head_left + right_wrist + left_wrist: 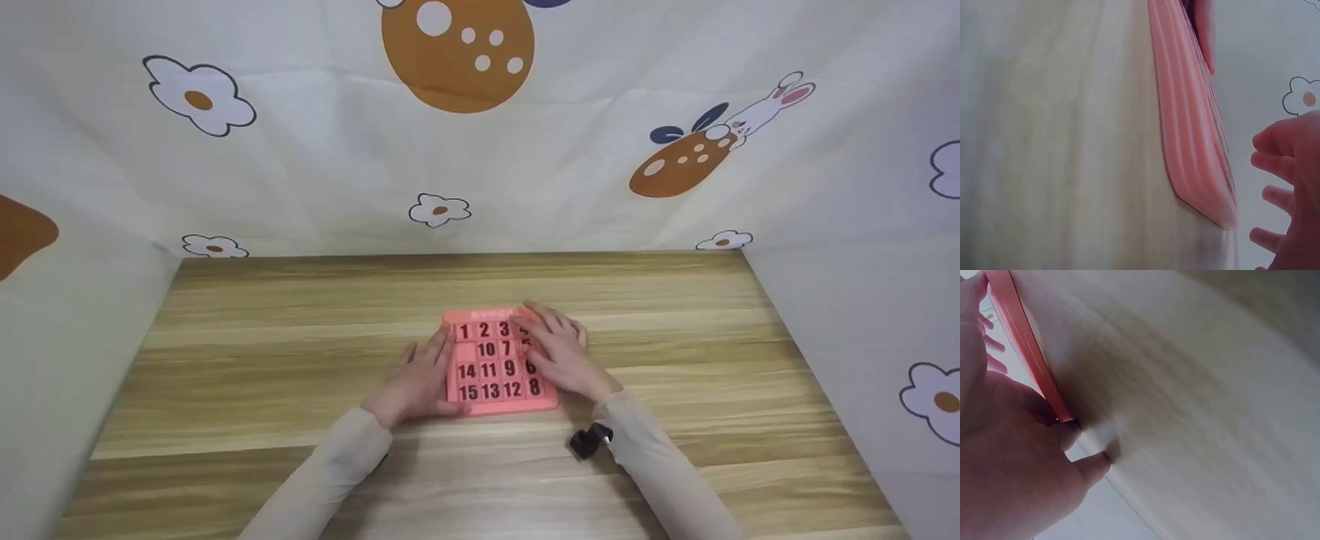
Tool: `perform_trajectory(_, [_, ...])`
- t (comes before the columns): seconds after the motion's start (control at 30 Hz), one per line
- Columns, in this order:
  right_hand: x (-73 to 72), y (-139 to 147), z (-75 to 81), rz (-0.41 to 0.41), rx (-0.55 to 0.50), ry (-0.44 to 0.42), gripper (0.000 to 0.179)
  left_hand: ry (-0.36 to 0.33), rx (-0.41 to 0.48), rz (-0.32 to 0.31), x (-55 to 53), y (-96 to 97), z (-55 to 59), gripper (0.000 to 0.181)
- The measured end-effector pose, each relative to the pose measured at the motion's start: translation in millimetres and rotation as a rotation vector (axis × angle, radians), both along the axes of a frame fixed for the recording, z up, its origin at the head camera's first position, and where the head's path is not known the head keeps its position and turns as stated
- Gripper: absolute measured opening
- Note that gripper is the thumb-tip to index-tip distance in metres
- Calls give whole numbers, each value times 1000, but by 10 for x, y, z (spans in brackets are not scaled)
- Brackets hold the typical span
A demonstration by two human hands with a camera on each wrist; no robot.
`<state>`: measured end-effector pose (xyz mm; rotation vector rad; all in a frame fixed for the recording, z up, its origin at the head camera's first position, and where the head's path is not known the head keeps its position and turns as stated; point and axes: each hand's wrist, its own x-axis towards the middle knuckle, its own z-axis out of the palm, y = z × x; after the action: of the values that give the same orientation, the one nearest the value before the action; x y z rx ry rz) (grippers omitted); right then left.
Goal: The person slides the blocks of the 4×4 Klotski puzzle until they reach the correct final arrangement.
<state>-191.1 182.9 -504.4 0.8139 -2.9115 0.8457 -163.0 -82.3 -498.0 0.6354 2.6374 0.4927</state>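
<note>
A pink sliding number puzzle [510,408] lies flat on the wooden table, with black numerals on its tiles. Its gap is at the left end of the second row, beside the tile marked 10 [487,349]. My left hand [416,382] holds the frame at the left side, thumb at the near left corner. Two of its fingertips touch down by the frame in the left wrist view. Over the right-hand column my right hand [564,356] hovers or rests with fingers spread, partly covering the tiles there; contact is unclear. The right wrist view shows its fingers [1278,197] apart.
The wooden table [262,352] runs back to a pale cloth [315,172] printed with flowers and fruit, which also hangs at both sides. A small black device [589,441] is at the right wrist.
</note>
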Motion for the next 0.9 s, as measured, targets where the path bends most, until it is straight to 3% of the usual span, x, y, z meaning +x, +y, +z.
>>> perform_trajectory(0.27, [58,-5,11,88,14,-5,45,2,-16,1,-2,0,-8,120])
perform_trajectory(0.53, [97,82,87,112,-3,9,42,13,-27,-11,-3,-16,18,119])
perform_trajectory(0.9, [137,-188,129,184,150,-26,41,25,-56,-34,-6,-12,6,118])
